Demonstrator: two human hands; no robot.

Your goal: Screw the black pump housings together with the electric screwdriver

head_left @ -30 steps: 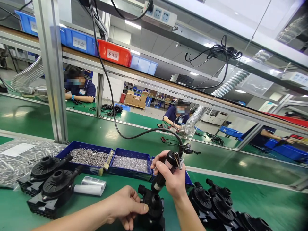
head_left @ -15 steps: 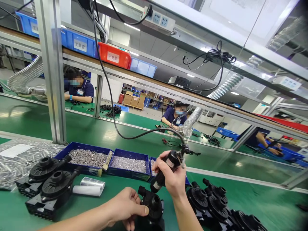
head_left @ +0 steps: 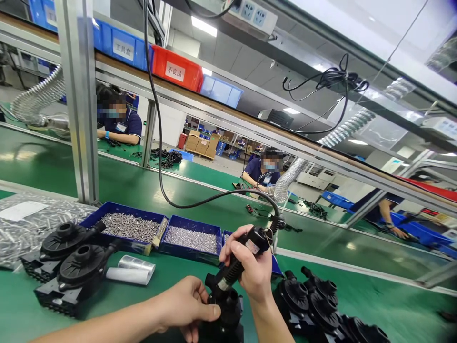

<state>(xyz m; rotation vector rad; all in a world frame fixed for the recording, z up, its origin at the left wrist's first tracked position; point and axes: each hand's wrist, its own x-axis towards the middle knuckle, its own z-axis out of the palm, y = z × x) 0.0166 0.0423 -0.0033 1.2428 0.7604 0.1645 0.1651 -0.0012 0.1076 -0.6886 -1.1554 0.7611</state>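
Note:
My right hand [head_left: 252, 269] is wrapped round a black electric screwdriver [head_left: 241, 259] whose cable loops up and away. The tool is tilted, its tip down on a black pump housing [head_left: 226, 312] at the bottom centre. My left hand [head_left: 185, 305] grips that housing from the left, thumb laid across it. Behind the hands stand blue trays of small silver screws [head_left: 191, 238].
Two black pump housings [head_left: 76, 267] and a silver-white roll [head_left: 130, 269] lie at left beside a bag of screws [head_left: 21, 228]. Several more housings [head_left: 314, 305] sit at right. A metal post [head_left: 80, 100] rises at left. Other people work beyond the green conveyor [head_left: 143, 186].
The screwdriver has tilted lower, its tip brought down onto the pump housing. The camera view has shifted slightly. My left hand stays on the housing.

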